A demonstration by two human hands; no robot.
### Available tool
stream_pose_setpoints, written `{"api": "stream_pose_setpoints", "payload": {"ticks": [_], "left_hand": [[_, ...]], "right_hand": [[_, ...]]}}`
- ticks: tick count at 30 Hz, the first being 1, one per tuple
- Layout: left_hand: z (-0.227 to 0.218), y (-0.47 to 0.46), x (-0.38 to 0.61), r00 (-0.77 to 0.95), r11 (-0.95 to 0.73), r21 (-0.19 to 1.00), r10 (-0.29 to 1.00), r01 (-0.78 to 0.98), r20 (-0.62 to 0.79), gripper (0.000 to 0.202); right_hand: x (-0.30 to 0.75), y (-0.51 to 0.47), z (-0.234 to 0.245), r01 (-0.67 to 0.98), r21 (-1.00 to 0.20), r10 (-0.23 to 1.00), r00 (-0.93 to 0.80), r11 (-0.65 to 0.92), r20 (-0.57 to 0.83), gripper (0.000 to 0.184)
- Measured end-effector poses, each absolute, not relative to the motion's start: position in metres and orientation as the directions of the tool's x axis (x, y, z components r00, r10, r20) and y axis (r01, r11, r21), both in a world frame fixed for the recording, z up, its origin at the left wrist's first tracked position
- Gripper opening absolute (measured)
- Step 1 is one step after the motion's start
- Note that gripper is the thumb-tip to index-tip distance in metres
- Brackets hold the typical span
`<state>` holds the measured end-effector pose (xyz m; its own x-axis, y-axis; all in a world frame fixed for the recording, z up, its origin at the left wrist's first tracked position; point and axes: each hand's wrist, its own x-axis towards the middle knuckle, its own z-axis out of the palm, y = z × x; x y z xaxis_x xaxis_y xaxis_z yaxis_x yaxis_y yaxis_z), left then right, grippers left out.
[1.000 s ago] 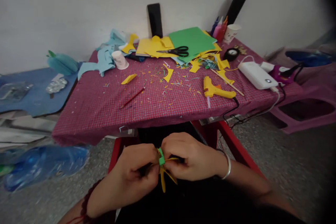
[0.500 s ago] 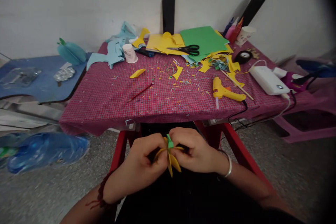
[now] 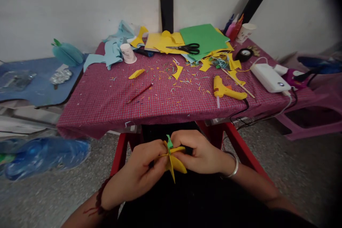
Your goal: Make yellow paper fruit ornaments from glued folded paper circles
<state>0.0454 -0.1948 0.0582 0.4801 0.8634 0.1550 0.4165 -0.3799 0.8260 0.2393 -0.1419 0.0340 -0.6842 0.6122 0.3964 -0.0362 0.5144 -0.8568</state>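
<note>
Between my two hands, over my lap, is a yellow felt craft piece (image 3: 177, 164) with several flat segments fanning out and a small green stem (image 3: 169, 141) on top. My left hand (image 3: 139, 171) pinches a segment on its left side between thumb and fingers. My right hand (image 3: 200, 151) grips the right side, close to the stem, with the fingers curled. Parts of the piece are hidden behind my fingers. Beyond my hands lies a yellow glue gun (image 3: 227, 92) on the checked tablecloth (image 3: 107, 96).
Scissors (image 3: 189, 48) rest on yellow and green sheets (image 3: 205, 37) at the back. A red pencil (image 3: 140, 93), felt scraps, paper cup (image 3: 128, 53) and white power bank (image 3: 270, 77) are on the table. A blue stuffed craft piece (image 3: 68, 52) sits on a side table at left.
The yellow piece has turned and its segments are spread differently, with one now showing above my right fingers. The whole table view has shifted slightly left.
</note>
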Motion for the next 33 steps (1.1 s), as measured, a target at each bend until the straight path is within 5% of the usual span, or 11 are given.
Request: {"api": "stream_pose_setpoints", "payload": {"ticks": [8,14,21,33], "left_hand": [[0.057,-0.193,0.051,0.496,-0.474,0.799,0.828,0.370,0.262,0.022],[0.063,-0.191,0.052,0.534,-0.426,0.795,0.831,0.431,0.155,0.017],[0.068,-0.194,0.055,0.562,-0.520,0.692,0.803,0.500,0.196,0.022],[0.057,-0.196,0.066,0.444,-0.487,0.756,0.848,0.437,0.290,0.020]], "right_hand": [[0.235,-0.147,0.031,-0.033,-0.809,0.606,-0.645,0.588,0.466,0.015],[0.242,-0.145,0.035,0.023,-0.757,0.598,-0.629,0.653,0.497,0.014],[0.245,-0.148,0.048,0.138,-0.653,0.564,-0.654,0.744,0.504,0.014],[0.235,-0.152,0.043,0.132,-0.567,0.516,-0.613,0.813,0.598,0.026]]}}
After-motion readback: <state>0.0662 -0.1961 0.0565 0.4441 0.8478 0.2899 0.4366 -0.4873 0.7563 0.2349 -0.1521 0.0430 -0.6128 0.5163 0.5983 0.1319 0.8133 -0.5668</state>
